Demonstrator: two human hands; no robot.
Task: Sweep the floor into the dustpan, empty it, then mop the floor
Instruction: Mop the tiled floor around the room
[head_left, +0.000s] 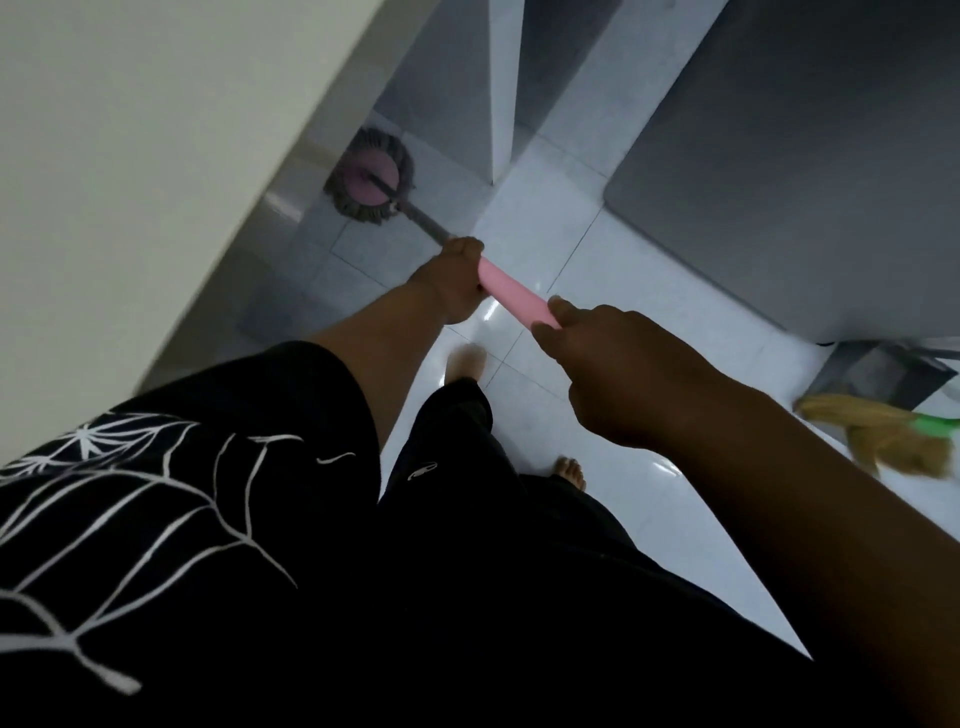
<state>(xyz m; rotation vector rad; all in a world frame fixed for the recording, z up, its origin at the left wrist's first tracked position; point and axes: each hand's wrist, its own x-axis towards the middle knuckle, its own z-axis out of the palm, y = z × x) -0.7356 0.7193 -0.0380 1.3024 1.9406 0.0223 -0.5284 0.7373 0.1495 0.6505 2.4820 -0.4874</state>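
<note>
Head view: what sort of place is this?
Most likely a room or passage in a home, though I can't be sure. It has a glossy white tiled floor, a pink-handled mop working along the wall, and a broom at the right edge.

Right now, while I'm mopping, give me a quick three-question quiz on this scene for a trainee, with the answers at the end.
1. True or false: the left hand and the right hand both grip the mop handle.
2. Where is the mop head? A) on the floor beside the wall; B) on a rug; C) in a bucket.
3. Fill in: the hand nearer the mop head is the ____ one.

Key: 1 true; 2 A; 3 left.
</note>
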